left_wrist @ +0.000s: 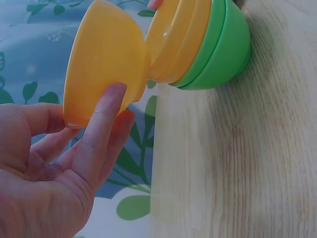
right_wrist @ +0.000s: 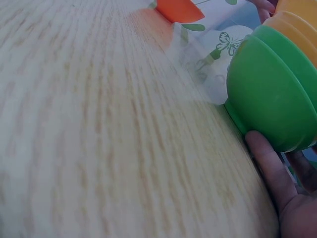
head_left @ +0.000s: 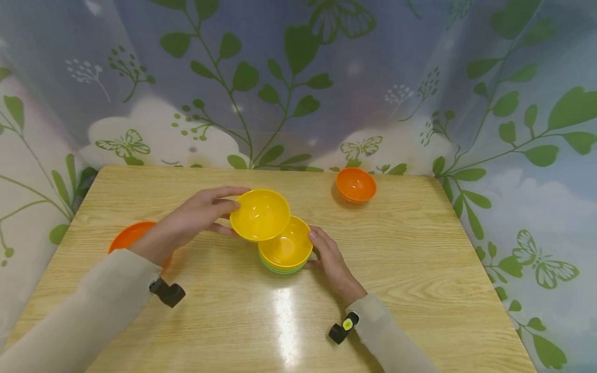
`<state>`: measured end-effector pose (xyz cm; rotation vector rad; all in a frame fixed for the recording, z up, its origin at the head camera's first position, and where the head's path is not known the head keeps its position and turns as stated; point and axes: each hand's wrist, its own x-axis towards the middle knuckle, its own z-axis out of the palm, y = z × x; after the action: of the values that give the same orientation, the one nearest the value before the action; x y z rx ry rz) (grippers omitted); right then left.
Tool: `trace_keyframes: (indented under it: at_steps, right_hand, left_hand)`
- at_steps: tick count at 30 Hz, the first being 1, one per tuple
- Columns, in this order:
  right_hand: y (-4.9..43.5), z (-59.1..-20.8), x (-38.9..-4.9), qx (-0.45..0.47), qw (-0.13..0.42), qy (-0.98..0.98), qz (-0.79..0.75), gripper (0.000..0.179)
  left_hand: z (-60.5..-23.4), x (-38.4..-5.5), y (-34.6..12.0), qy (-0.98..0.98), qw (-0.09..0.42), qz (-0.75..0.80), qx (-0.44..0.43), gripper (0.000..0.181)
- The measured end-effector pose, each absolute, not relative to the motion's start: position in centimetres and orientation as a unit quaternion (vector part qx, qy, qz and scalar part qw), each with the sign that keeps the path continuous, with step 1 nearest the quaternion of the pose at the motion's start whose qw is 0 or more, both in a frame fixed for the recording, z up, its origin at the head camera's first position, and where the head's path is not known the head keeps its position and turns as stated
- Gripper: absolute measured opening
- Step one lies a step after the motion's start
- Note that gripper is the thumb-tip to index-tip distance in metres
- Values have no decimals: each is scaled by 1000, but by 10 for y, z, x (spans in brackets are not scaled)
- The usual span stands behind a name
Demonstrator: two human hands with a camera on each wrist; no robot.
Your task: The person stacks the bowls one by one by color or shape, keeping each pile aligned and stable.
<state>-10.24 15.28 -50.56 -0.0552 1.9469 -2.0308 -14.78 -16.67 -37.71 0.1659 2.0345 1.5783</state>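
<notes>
My left hand holds a yellow bowl by its left side, thumb near the rim and fingers along the outside. That bowl is raised and overlaps the back left of a nested stack. In the left wrist view, yellow bowls sit inside green bowls in this stack. My right hand grips the stack at its right side, with the thumb at the upper rim. Some right fingers are hidden behind the bowls; in the right wrist view one finger touches the lower green bowl.
The wooden table carries an orange bowl near its back edge, right of centre. Another orange bowl stands at the left, partly hidden by my left forearm. A leaf-patterned curtain hangs behind the table.
</notes>
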Motion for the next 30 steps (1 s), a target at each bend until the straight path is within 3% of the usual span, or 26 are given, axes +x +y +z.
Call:
trace_keyframes:
  at_steps: [30]
  right_hand:
    - [152,-509,-103,-19,158,675,-720,54]
  left_hand:
    - [-387,-140,-136,753,293,582,87,55]
